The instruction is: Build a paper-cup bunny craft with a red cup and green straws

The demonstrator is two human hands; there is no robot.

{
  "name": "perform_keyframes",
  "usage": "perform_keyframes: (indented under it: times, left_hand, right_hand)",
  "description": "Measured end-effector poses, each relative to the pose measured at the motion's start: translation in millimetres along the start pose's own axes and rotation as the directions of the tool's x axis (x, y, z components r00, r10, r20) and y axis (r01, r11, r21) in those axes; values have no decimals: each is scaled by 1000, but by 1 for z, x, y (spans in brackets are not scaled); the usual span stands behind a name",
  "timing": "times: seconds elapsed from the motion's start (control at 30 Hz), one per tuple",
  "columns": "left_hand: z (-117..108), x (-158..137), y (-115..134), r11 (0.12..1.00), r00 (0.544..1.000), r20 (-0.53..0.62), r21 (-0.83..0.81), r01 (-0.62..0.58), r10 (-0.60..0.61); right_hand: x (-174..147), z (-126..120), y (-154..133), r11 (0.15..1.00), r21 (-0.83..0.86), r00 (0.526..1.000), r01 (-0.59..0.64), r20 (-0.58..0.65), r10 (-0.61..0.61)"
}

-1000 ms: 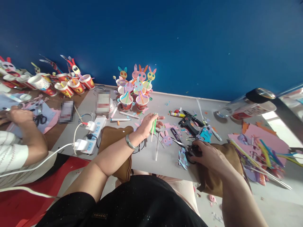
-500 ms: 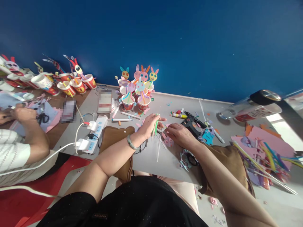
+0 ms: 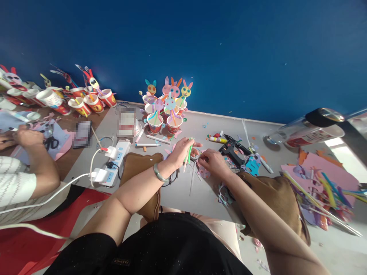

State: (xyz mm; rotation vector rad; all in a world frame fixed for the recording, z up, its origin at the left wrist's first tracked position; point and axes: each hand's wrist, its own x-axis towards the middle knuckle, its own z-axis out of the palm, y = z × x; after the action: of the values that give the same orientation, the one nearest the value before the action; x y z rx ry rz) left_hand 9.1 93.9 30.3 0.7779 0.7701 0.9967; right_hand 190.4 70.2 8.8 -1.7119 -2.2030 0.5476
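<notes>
My left hand [image 3: 183, 151] is closed on a thin green strip [image 3: 189, 154], with a pale strip hanging beside it. Close by on the right, my right hand [image 3: 213, 162] has its fingers bent together at a small greyish round piece [image 3: 195, 154] between the hands. What its fingertips hold is too small and hidden to name. A pink paper cutout [image 3: 204, 172] lies just under the right hand. Below the left hand, a thin clear stick [image 3: 192, 183] rests on the grey table [image 3: 177, 194].
Paper cups [image 3: 155, 124] with paper rabbit faces stand against the blue wall. A black glue gun [image 3: 233, 152] lies right of my hands, near a clear bottle [image 3: 301, 128] and coloured paper [image 3: 323, 168]. A power strip [image 3: 117, 164] and a co-worker's arm [image 3: 43, 164] are at left.
My right hand has shifted slightly left and down, its fingers drawn closer to the round piece. The left hand keeps its hold on the green strip, nearly still.
</notes>
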Motion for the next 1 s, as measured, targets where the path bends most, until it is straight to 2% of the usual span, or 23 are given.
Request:
perform_keyframes:
  times: [0.3,0.43,0.53,0.63,0.73,0.83,1.0]
  left_hand:
    - [3,-2,6,1000,999,-26,-11,28,-29]
    - [-1,2,-1,997,999,-35,80,-12,15]
    - [-4,2,-7,977,998,28,207,-60,55]
    - [-5,-2,-7,929,986,140,344,-135,92]
    - [-3,-9,-1,871,968,230,451,-195,98]
    - [1,-13,4,835,959,269,504,-221,91]
    - [4,-14,7,845,957,291,505,-175,25]
  right_hand:
    - [5,-4,3,958,277,993,-76,-62,97]
    - [10,-15,7,906,415,990,-81,-68,120]
    - [9,-27,6,856,509,986,-90,-73,147]
    - [6,-37,1,806,582,986,-108,-41,162]
    - [1,-42,-1,795,595,987,-119,-15,159]
    - [-2,-44,0,820,562,988,-113,-22,151]
    - [-7,-47,3,851,509,988,-124,-18,155]
